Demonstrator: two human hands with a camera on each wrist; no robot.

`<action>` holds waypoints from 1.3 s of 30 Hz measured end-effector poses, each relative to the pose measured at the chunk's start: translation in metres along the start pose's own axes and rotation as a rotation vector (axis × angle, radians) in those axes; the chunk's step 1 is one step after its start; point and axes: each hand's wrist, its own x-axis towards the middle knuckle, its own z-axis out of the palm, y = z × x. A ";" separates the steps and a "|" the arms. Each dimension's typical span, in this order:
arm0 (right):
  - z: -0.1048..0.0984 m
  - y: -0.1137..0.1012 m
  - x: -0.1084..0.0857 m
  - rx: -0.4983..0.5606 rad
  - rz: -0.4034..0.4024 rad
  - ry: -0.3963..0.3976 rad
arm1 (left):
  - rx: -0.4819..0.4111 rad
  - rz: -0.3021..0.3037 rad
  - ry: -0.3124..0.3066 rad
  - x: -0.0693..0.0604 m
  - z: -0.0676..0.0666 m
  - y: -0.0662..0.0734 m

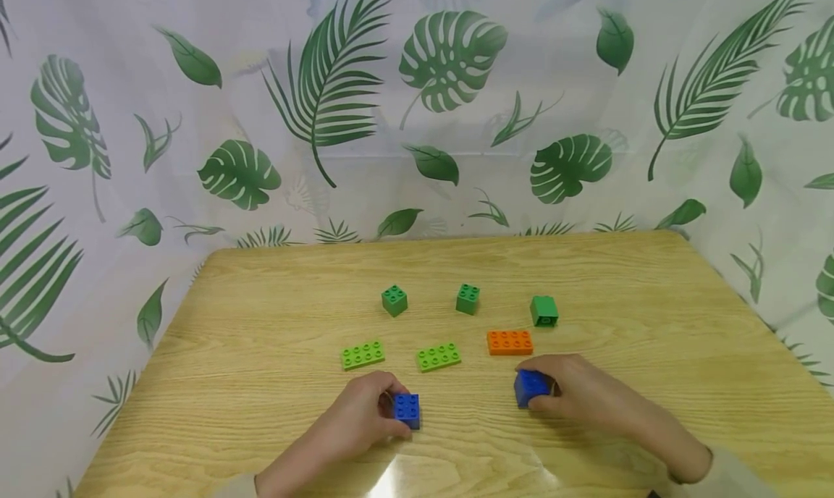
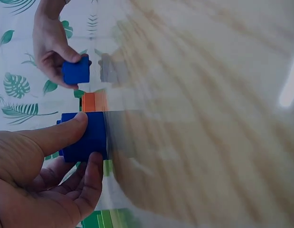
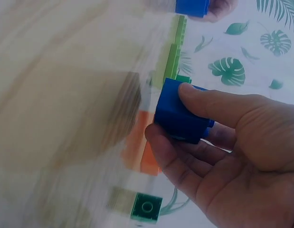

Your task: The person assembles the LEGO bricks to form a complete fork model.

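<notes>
My left hand (image 1: 365, 417) pinches a blue toy brick (image 1: 407, 410) between thumb and fingers, its studs facing up. In the left wrist view this blue brick (image 2: 87, 137) stands at the table surface. Farther right, my right hand (image 1: 582, 393) grips a second blue brick (image 1: 531, 387) by its sides. That brick (image 3: 180, 111) is slightly tilted in the right wrist view, and a gap between it and its reflection shows it a little above the table. An orange brick (image 1: 510, 343) lies just beyond the right hand.
Two flat light-green bricks (image 1: 439, 357) lie beyond the left hand. Farther back are two upright dark-green bricks (image 1: 394, 300) and a green brick (image 1: 544, 311) on its side, hollow underside toward me. A leaf-patterned cloth (image 1: 456, 136) hangs behind the wooden table (image 1: 260, 302).
</notes>
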 end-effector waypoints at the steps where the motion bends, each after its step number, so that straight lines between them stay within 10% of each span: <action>1: 0.001 -0.002 0.001 0.003 0.001 0.003 | 0.005 0.002 -0.004 0.001 0.002 0.001; 39: 0.019 -0.050 0.036 0.152 -0.173 0.161 | -0.003 0.047 -0.046 0.039 0.030 0.024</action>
